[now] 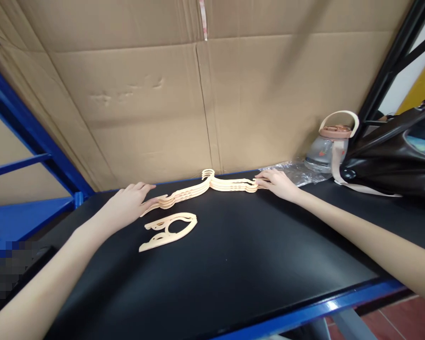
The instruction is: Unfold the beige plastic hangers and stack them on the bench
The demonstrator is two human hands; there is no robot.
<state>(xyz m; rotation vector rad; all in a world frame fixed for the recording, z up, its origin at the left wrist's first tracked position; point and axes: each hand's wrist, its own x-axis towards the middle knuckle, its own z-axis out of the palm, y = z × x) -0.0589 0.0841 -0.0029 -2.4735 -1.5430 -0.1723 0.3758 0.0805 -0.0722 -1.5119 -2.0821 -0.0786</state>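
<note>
Towards the back of the black table lies a stack of several cream plastic clothes hangers (230, 184), spread open with their hooks pointing to the cardboard. My left hand (129, 204) is closed round the left end of the stack, thumb on the near side. At the opposite end, my right hand (279, 184) pinches the tips of the arms; its fingers partly cover them. A single folded hanger (170, 239) of the same cream plastic lies flat in front of the stack's left half, nearer to my left hand and touched by neither hand.
Brown cardboard (145, 104) rises behind the black tabletop (233, 269), which has a blue front edge (326, 307). At the back right stand a clear bottle (322, 150) with a strap, crumpled clear plastic (293, 170) and a dark bag (382, 151). Blue frame posts (24, 118) are on the left.
</note>
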